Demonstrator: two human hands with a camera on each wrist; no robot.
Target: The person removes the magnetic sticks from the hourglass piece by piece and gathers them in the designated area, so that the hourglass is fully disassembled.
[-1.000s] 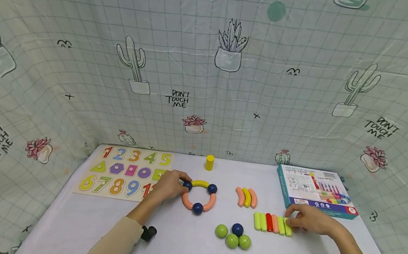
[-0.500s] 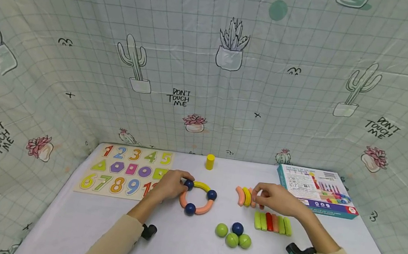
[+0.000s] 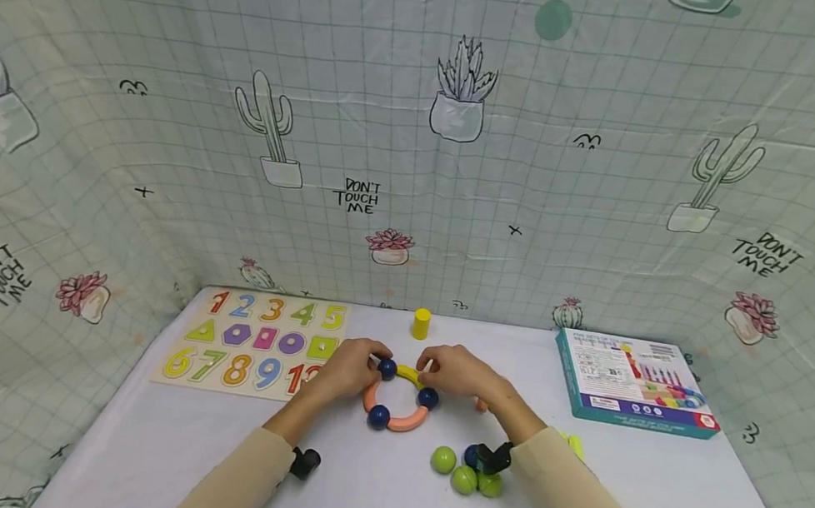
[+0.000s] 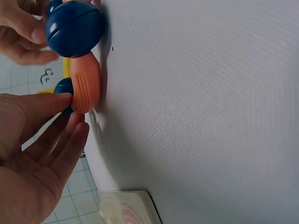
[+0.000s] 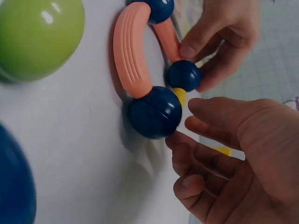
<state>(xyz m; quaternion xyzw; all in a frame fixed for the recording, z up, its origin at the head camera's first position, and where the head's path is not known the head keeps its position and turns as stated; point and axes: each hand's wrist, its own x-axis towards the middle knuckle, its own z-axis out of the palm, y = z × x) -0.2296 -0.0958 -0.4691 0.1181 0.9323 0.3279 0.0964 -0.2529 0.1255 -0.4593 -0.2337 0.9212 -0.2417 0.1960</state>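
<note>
A ring of curved rods and blue balls lies mid-table, with a yellow curved rod [image 3: 407,373] at the far side and salmon curved rods [image 3: 407,422] at the left and front. My left hand [image 3: 352,367] pinches the far-left blue ball [image 4: 64,86], its fingertips also against the end of a salmon rod [image 4: 85,84]. Across the ring, my right hand [image 3: 460,371] has its fingertips at the yellow rod's right end, beside the right blue ball [image 5: 156,112]. A gap shows between right thumb and index finger in the right wrist view. A third blue ball [image 3: 378,417] sits in front.
Several green balls [image 3: 465,479] and a blue ball [image 3: 472,456] lie nearer me, partly under the right wrist. My right sleeve hides most straight rods [image 3: 573,445]. A number board [image 3: 252,391] is at left, a yellow cylinder [image 3: 420,323] behind, a box [image 3: 638,383] at right.
My right hand has moved left from the straight rods, past the loose curved rods, to the ring. The ring has turned and shifted slightly; my left hand stays at its far-left ball.
</note>
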